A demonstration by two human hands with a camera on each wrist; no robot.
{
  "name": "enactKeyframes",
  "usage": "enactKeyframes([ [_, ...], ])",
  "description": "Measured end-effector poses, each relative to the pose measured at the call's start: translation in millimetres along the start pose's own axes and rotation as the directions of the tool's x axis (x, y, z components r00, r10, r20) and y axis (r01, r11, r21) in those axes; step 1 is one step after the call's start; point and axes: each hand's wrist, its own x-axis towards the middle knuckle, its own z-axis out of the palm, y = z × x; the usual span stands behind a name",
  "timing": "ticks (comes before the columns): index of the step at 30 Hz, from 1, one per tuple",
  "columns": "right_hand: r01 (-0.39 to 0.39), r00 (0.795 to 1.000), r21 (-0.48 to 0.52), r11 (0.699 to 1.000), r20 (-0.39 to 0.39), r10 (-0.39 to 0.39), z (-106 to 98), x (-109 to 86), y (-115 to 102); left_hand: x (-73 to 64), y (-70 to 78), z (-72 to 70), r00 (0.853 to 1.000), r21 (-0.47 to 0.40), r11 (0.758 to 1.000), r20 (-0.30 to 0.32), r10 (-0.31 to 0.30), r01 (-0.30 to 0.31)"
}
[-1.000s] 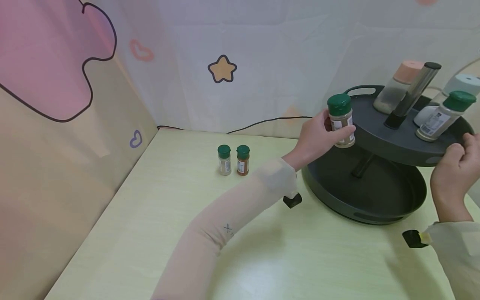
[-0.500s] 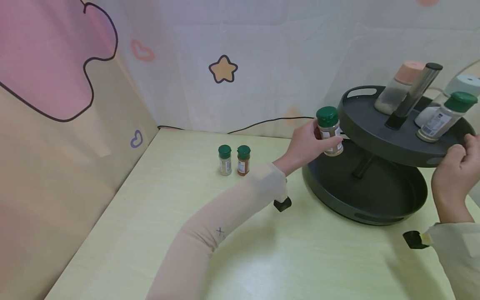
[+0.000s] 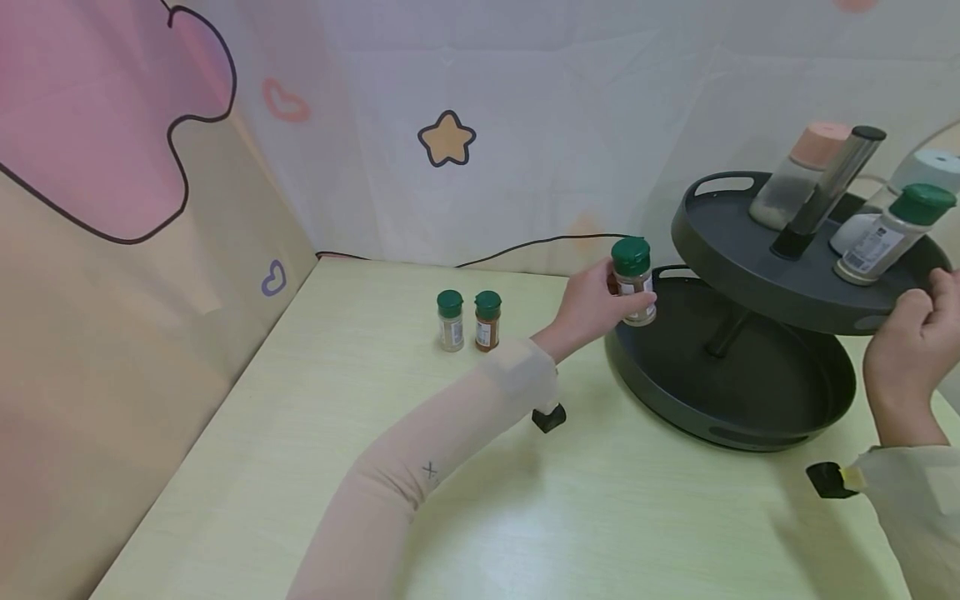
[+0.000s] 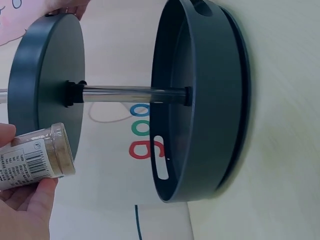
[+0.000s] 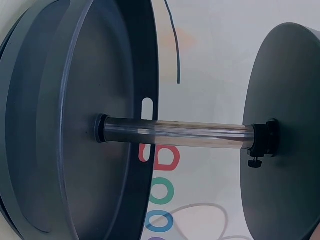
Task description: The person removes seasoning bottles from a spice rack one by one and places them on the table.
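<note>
Pale sheeting, the backdrop [image 3: 555, 150], rises behind the light wooden table [image 3: 600, 517], printed with an orange star [image 3: 447, 137] and some hearts, and a thin black cable [image 3: 525, 245] runs along its foot. From where I stand, the person's left hand [image 3: 592, 302] has a green-capped jar [image 3: 633, 283] pinched firmly between thumb and fingers, cap upward. That jar is up in the air, just beside the left edge of the upper tray [image 3: 750, 250] but apart from it — in the head view it covers part of the lower tray's [image 3: 772, 392] far left rim. Its barcode label faces the left wrist's camera.

Over on the other side, the right hand [image 3: 911, 358] grips the upper tray by its near right rim, fingers curled at the edge. Both trays are dark grey and round, joined by a shiny post [image 5: 200, 134] with a black collar [image 5: 265, 139] under the upper one; the lower one rests on the table. Up top, around the post, I see a peach-capped bottle [image 3: 783, 193], a white-topped container [image 3: 930, 171] and another green-capped shaker [image 3: 873, 246].

Well to the left, two small spice bottles [image 3: 487, 325] stand side by side on the table — one pale inside, one reddish.
</note>
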Motion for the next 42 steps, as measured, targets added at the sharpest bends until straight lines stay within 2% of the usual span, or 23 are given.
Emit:
enactKeyframes([
  [7,-0.022,1.0,-0.004,1.0,0.005,0.022,0.6,1.8,0.7,-3.8,-11.4,-2.6,1.0,0.05,0.998,-0.008,-0.026,0.026],
  [21,-0.067,0.998,-0.011,0.998,0.019,0.067,0.0,0.9,0.0,-11.2,-29.1,-12.8,0.997,0.09,0.993,-0.006,-0.073,0.074],
  [34,-0.097,0.995,-0.006,0.995,0.032,0.098,-0.2,1.0,0.2,-14.6,-45.2,-16.6,0.992,0.09,0.988,-0.028,-0.121,0.123],
  [42,-0.064,0.998,-0.031,0.997,0.027,0.065,0.1,-0.4,-0.6,-17.2,-60.3,-19.5,0.988,0.123,0.982,-0.068,-0.137,0.145],
])
